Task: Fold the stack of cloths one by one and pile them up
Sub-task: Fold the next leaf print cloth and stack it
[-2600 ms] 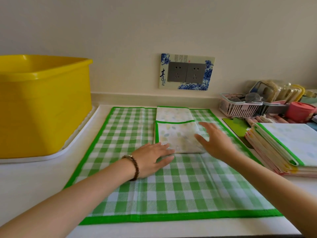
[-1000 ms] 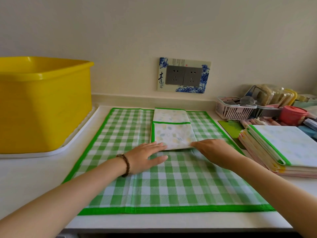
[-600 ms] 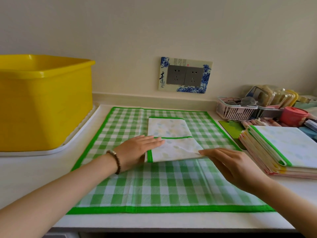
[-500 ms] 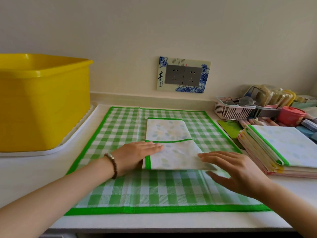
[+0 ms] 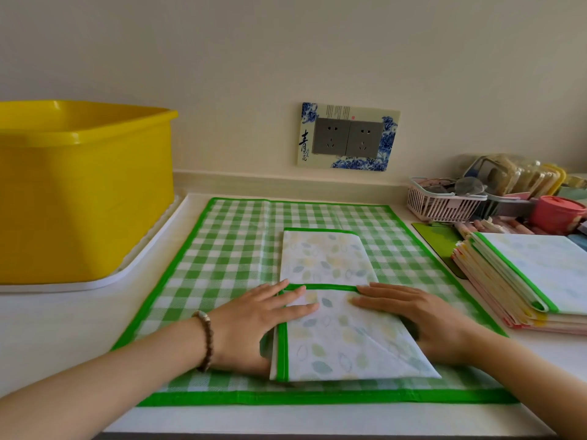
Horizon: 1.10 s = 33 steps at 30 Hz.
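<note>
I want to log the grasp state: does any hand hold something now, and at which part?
Nothing is gripped. The left hand and the right hand lie flat, palms down, on the folded leaf-print cloth, pressing its left and right sides near the green fold edge.

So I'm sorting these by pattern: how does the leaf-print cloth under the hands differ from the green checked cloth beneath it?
The leaf-print cloth is white with pale leaves; the green checked cloth is green-and-white gingham. The leaf-print cloth is folded into a narrow strip, while the checked one lies spread flat and covers far more of the counter. The left hand and right hand press flat on the leaf-print cloth. Both have bright green edging.
</note>
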Each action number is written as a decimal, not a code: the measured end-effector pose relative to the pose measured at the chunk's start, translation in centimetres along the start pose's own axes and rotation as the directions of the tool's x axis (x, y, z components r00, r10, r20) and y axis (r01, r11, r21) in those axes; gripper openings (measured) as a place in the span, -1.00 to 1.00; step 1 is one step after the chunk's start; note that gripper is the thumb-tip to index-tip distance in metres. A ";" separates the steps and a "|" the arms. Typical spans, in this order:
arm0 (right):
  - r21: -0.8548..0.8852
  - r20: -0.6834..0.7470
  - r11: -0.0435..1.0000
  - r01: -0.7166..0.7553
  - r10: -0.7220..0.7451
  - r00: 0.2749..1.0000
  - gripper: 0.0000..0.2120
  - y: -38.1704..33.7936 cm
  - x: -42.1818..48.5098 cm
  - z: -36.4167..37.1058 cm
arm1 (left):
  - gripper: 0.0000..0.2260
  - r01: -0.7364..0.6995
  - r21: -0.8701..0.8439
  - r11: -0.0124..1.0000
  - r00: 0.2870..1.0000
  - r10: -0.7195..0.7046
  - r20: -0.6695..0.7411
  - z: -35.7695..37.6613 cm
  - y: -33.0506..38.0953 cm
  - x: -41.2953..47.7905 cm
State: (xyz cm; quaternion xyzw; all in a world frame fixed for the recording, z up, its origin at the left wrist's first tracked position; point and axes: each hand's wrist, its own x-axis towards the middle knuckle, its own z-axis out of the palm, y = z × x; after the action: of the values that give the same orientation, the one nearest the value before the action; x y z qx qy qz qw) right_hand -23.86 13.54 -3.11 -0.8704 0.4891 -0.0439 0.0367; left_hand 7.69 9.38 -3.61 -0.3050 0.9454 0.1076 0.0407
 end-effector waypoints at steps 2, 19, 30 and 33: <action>0.090 -0.007 0.995 -0.035 0.036 0.999 -0.43 -0.4 0.1 -0.3 | -0.12 0.011 -0.004 1.000 1.000 -0.011 -0.009 0.0 -0.2 0.3; 0.740 -0.154 0.599 -0.306 0.593 0.790 -0.57 -0.5 4.1 -0.4 | -0.62 0.086 -0.680 0.728 0.893 -0.358 -0.271 -1.3 -3.2 3.5; 0.727 -0.068 0.521 -0.448 0.704 0.707 -0.83 0.2 6.1 -1.0 | -0.60 0.288 -0.608 0.740 0.774 -0.553 -0.307 -2.3 -3.5 6.1; 0.710 -0.053 0.522 -0.473 0.709 0.703 -0.83 0.4 6.5 -1.1 | -0.40 0.388 -0.506 0.770 0.746 -0.585 -0.318 -2.5 -3.3 6.8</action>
State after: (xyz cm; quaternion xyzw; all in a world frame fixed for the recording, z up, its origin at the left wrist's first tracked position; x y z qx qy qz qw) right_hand -20.94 7.79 -1.78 -0.5555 0.7101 -0.3427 0.2642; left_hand 4.04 2.31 -2.73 -0.5641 0.7667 0.2125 -0.2210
